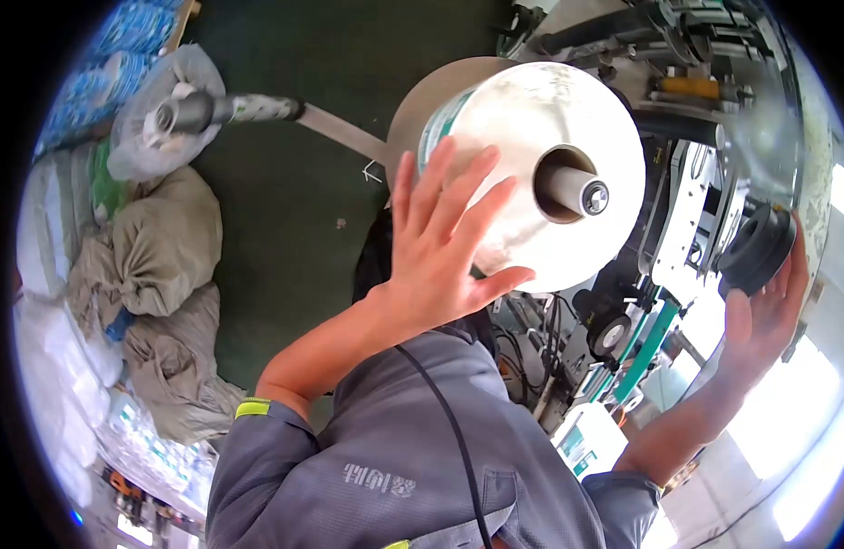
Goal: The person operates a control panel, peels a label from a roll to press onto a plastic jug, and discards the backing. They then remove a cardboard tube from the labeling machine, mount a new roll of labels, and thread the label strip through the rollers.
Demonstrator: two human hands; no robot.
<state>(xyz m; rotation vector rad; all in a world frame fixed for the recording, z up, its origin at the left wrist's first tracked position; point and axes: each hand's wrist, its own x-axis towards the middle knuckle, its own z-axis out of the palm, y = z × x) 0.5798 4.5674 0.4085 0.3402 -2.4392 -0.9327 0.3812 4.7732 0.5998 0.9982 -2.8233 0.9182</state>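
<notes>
My left hand (445, 238) lies with fingers spread against the near face of a large white roll of film (513, 174), which has a teal band along its edge. A metal shaft (577, 190) pokes through the roll's brown core, with a visible gap around it. At the right, my right hand (765, 316) grips a thick black ring-shaped collar (758, 247), thumb on one side and fingers on the other. Behind the roll shows a large tan disc (417, 101).
Machine parts with rollers (614, 32), a green bar (646, 352) and cables (545, 343) stand at the right. A metal-capped post (202, 112) juts out at the left, by a plastic bag (166, 146). Beige sacks (166, 242) and blue-wrapped packs (120, 78) line the left side.
</notes>
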